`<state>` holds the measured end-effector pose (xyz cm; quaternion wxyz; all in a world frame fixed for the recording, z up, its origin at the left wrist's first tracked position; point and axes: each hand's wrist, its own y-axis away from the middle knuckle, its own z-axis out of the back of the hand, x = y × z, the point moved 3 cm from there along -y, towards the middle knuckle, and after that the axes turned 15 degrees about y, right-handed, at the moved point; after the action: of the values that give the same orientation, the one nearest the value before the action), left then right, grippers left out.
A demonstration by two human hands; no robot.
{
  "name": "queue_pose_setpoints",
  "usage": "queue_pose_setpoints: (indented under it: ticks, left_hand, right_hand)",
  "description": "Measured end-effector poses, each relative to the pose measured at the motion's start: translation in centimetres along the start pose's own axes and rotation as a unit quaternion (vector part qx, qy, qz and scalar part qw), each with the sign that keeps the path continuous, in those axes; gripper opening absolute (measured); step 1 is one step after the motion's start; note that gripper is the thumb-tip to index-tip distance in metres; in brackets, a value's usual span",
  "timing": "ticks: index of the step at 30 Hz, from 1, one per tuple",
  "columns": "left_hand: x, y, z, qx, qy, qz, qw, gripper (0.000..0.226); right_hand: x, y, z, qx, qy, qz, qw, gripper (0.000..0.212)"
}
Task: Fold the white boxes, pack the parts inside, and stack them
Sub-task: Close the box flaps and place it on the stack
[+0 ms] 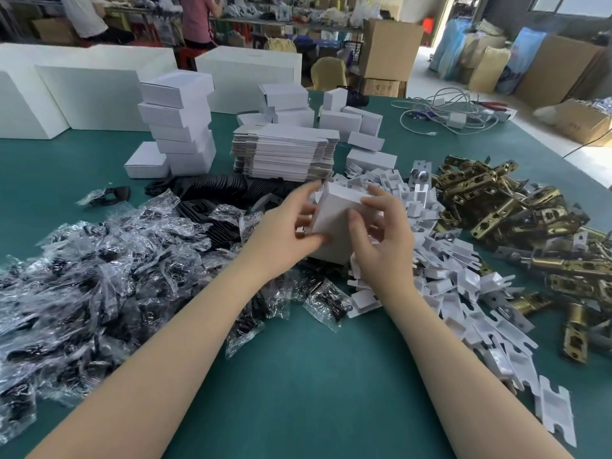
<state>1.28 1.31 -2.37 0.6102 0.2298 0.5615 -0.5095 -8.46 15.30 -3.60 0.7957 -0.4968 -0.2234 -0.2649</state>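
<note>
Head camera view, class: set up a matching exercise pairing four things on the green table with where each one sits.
Things:
1. Small white cardboard box being folded
2. Heap of brass-coloured metal latches
3. Pile of clear plastic bags of black parts
4. Stack of flat unfolded white box blanks

Places:
A. Left side of the table
B. Between the two hands
C. Right side of the table
D. Centre, behind the hands

Pairs: 1-B, 2-C, 3-A, 4-D. The left hand and right hand both grip the box.
</note>
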Motion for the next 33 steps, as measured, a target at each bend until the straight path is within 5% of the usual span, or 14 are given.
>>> queue_pose_setpoints:
  ticks: [7, 11, 13, 17, 20, 24, 28, 33]
  left_hand:
    - [1.2, -0.1, 0.1, 0.017, -0.045, 0.081, 0.996, 0.059]
    - [0.2, -0.2, 0.3, -0.041, 0.086, 0.079, 0.992, 0.051]
    - [-0.4, -0.3, 0.1, -0.069, 0.215, 0.118, 0.967, 0.042]
    - [-1.1, -0.1, -0.9, -0.084, 0.49, 0.212, 0.841, 0.044]
    - [-1.4, 0.3, -1.9, -0.054, 0.499, 0.242, 0.83, 0.038]
    - [-1.6, 0.6, -2.0, -0.135, 0.478, 0.281, 0.821, 0.021]
    - [-2.8, 0.8, 0.6, -0.189, 0.458, 0.239, 0.835, 0.017]
    - [-7.9, 0.0, 9.1, -0.293, 0.508, -0.003, 0.81, 0.018]
  right_hand:
    - [0.0, 0.0, -0.5, 0.097, -0.019, -0.051, 0.994, 0.049]
    - [0.0, -0.8, 0.1, 0.084, -0.096, -0.14, 0.982, 0.046]
    - [0.0, -1.4, 0.5, 0.058, -0.121, -0.17, 0.976, 0.043]
    - [-0.1, -1.9, 0.4, 0.03, -0.202, -0.28, 0.938, 0.036]
    - [-0.3, -1.7, 0.0, 0.011, -0.28, -0.351, 0.894, 0.034]
    - [-0.6, -1.4, -0.4, 0.035, -0.265, -0.344, 0.9, 0.028]
    - [-0.2, -0.4, -1.1, 0.082, -0.196, -0.272, 0.938, 0.035]
    - [0.6, 1.2, -1.9, 0.13, -0.078, -0.189, 0.97, 0.038]
